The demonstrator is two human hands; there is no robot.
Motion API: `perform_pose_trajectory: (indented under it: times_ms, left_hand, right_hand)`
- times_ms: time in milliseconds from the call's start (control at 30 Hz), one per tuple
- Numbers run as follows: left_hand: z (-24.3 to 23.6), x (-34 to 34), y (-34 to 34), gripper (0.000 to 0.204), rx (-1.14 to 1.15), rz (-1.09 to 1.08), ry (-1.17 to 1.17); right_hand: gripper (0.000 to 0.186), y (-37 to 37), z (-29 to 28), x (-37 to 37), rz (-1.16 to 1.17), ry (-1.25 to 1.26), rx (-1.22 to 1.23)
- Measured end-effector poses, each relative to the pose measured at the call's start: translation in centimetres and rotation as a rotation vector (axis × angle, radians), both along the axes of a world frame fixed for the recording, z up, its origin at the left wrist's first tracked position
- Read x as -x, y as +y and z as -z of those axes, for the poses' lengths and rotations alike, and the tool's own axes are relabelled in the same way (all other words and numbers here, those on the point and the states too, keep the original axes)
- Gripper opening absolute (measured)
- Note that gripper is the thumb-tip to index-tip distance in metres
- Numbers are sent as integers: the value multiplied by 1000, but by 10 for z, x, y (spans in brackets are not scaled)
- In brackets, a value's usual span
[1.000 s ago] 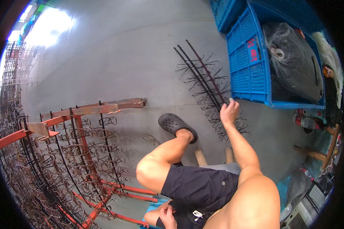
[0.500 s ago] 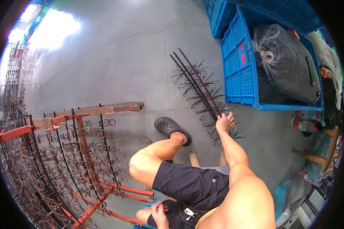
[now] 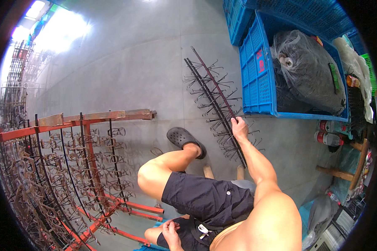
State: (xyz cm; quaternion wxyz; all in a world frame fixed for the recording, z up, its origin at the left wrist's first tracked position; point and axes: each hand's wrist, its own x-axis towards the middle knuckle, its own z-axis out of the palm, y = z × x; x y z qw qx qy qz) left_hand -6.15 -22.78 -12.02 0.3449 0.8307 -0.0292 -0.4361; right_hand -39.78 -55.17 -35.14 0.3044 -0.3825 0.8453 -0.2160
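Note:
My right hand [image 3: 239, 129] is closed round the near part of a reddish-brown hooked rod [image 3: 213, 80], its fingers wrapped over the rod. Thin wire hooks stick out along its sides. Close beside it, on the left, black hooked rods [image 3: 211, 98] lie on the grey floor, running from far left to near right. Their hooks overlap with those of the held rod. Over my lap, my left hand [image 3: 170, 234] is closed with curled fingers. Whether anything is inside it is hidden.
On the left stands an orange-red metal rack [image 3: 125, 115] hung with rods of brown wire-like frames [image 3: 117, 159]. A blue plastic crate [image 3: 257, 75] with a bagged dark bundle [image 3: 310, 71] is at the far right. Bottles [image 3: 329, 138] and a wooden stool [image 3: 339, 172] lie beyond my right arm.
My right hand has closed more firmly on the reddish-brown rod, which has shifted slightly away from me relative to the black rods. The whole view has moved a little. My left hand stays curled.

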Motion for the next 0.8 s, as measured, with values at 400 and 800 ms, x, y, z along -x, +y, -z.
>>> perform_pose_trajectory:
  times_ms: [400,800]
  left_hand:
    - [-35,10,-51,5,334,94,-151]
    - [-154,-47,-23,51,786,-154,-548]
  right_hand:
    - [25,90,-181,9,-272,-225,190]
    - [28,32,-337,-5,-1280,465,1280]
